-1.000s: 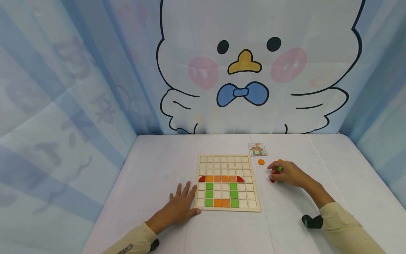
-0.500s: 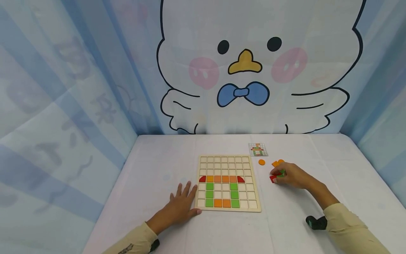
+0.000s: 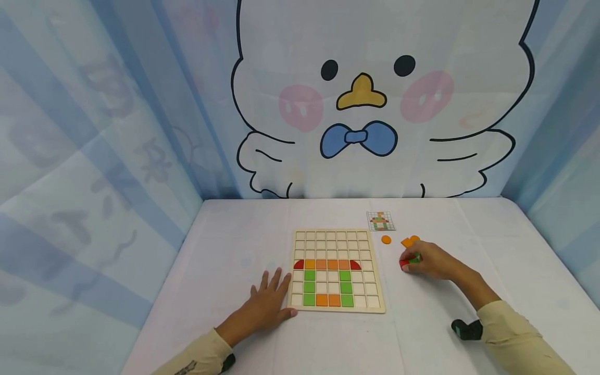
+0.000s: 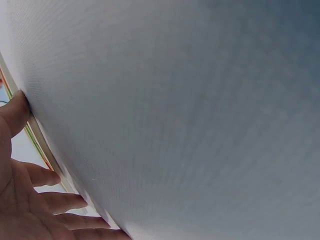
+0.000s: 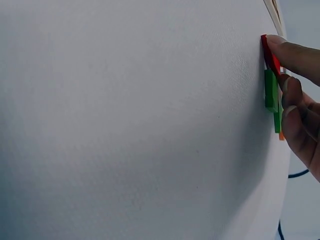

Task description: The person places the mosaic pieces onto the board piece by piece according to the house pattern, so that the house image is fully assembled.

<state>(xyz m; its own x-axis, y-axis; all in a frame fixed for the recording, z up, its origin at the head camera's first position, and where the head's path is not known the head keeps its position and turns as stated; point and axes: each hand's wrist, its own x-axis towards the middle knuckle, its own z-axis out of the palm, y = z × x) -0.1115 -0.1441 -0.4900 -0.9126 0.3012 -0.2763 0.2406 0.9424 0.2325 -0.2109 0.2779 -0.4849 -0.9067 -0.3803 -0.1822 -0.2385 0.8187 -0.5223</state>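
A wooden grid board [image 3: 372, 255] lies flat, with red, orange and green tiles set in several of its cells. My left hand [image 3: 267, 306] rests spread on the table at the board's left edge; its thumb and fingers touch the rim in the left wrist view. To the right of the board, my right hand [image 3: 433, 260] pinches a red tile [image 5: 270, 52] between thumb and finger. The tile's full shape is partly covered. Green tiles [image 5: 271, 92] lie right by those fingers, and an orange bit shows just beyond them.
A small pattern card [image 3: 381, 221] lies behind the board's right corner. Near it is a round orange piece [image 3: 386, 239]. An orange square [image 3: 406, 242] and another rounded orange piece [image 3: 415, 238] sit just beyond my right hand. A curtain hangs behind the table.
My right hand has shifted slightly right and nearer, uncovering the orange square behind it; its fingers are now on the red tile. The left hand and the board stay put.
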